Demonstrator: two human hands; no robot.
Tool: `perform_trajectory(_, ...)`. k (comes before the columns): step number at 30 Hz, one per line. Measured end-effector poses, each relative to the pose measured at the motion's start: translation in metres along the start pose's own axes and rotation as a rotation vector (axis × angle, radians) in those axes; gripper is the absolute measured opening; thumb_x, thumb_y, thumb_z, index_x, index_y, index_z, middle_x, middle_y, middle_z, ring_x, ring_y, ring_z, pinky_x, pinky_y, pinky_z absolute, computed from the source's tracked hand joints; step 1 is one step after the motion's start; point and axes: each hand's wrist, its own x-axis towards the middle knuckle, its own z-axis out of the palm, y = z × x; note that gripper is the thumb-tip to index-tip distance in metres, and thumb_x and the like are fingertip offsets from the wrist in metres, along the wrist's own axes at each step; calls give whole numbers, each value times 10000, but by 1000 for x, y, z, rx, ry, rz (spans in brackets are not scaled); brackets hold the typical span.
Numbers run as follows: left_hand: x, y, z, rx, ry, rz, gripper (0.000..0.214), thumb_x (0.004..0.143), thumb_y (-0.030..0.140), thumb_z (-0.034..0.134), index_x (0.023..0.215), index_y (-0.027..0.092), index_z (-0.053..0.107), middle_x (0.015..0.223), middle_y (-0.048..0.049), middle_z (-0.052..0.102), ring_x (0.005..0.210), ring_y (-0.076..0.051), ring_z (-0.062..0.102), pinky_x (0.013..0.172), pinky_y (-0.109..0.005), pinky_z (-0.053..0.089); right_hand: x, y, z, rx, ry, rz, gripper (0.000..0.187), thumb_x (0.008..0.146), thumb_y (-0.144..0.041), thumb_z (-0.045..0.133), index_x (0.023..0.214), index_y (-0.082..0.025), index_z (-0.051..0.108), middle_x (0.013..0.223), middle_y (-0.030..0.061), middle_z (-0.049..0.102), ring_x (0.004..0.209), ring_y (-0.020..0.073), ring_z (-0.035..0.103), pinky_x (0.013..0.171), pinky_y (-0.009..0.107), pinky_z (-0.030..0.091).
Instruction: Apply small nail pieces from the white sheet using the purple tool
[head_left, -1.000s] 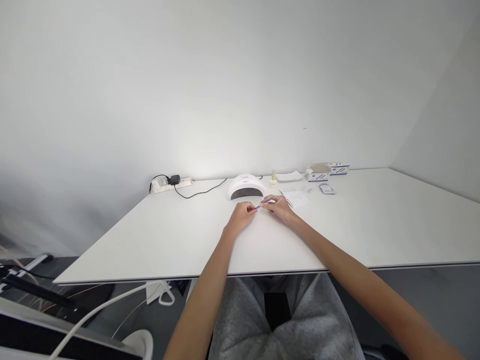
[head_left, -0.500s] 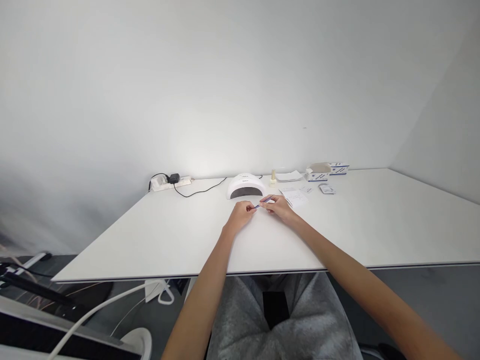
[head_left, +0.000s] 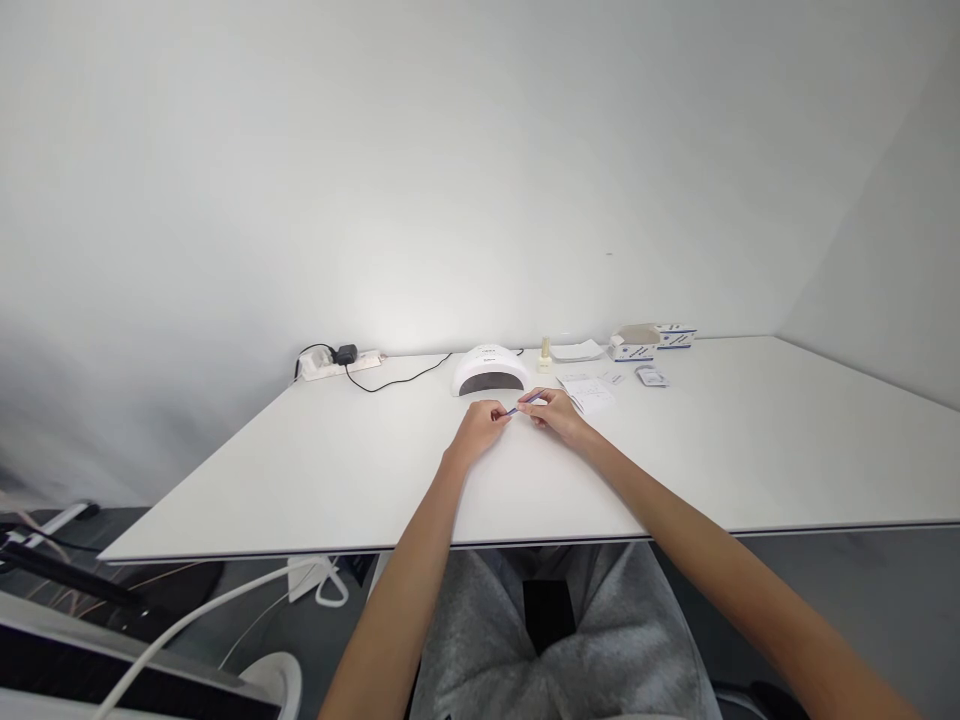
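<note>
My right hand pinches a thin blue stick-like tool whose tip points at the fingertips of my left hand. My left hand rests on the white table with its fingers curled under, holding nothing that I can see. Just beyond both hands stands a white dome-shaped nail lamp with a dark opening facing me.
A small pale bottle, paper sheets, a small packet and white-and-blue boxes lie at the back right. A power strip with a black plug and cable sits at the back left. White cables hang below the table's left edge.
Both hands stay together in nearly the same place; the view has shifted slightly.
</note>
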Motion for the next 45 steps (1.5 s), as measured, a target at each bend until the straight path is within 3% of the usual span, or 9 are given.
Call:
perform_trajectory(10, 0, -2, 0, 21, -2, -3, 168, 767, 297, 583, 683, 166, 644, 698, -18, 632, 636, -145, 527, 603, -275, 388, -3, -5, -1, -27, 5, -10, 315, 551, -392, 845, 724, -168, 706, 556, -25, 551, 464, 78, 412, 469, 247, 331)
perform_trajectory(16, -2, 2, 0, 37, 4, 97, 200, 813, 337, 558, 768, 179, 672, 709, -9, 610, 657, -145, 518, 629, -272, 395, -1, -2, 1, -38, -7, -19, 341, 571, -423, 832, 756, -168, 701, 550, -31, 542, 460, 81, 429, 466, 244, 355)
perform_trajectory(24, -2, 3, 1, 25, 5, 118, 222, 815, 332, 549, 709, 168, 654, 690, -17, 604, 651, -150, 514, 613, -270, 380, 0, -1, 0, -1, -27, -53, 309, 546, -409, 842, 695, -172, 712, 873, 49, 687, 498, 68, 453, 472, 255, 364)
perform_trajectory(28, -3, 7, 1, 22, -14, 133, 289, 837, 368, 535, 659, 164, 635, 622, -3, 564, 603, -136, 473, 580, -264, 355, 1, -1, 1, -16, -34, -61, 347, 536, -445, 842, 707, -167, 722, 802, 52, 685, 509, 86, 449, 465, 255, 359)
perform_trajectory(32, -1, 9, 0, -66, -9, 110, 289, 838, 385, 551, 709, 155, 668, 713, -26, 637, 670, -149, 529, 638, -269, 399, -1, -3, 2, -29, -21, -41, 329, 559, -428, 837, 730, -171, 722, 608, 8, 607, 486, 91, 435, 471, 251, 355)
perform_trajectory(41, 3, 5, 1, -131, 26, 64, 210, 769, 348, 645, 739, 147, 699, 764, -46, 684, 690, -150, 566, 674, -284, 441, 0, 0, 1, -2, -52, -17, 319, 559, -393, 832, 748, -159, 728, 740, 27, 660, 541, 84, 454, 515, 245, 399)
perform_trajectory(45, 3, 8, -1, -197, 26, 15, 175, 731, 313, 672, 685, 145, 688, 665, -28, 647, 610, -131, 541, 618, -275, 439, -1, -2, 1, -6, -70, -27, 310, 569, -385, 829, 755, -158, 731, 657, 7, 616, 526, 84, 446, 499, 240, 376)
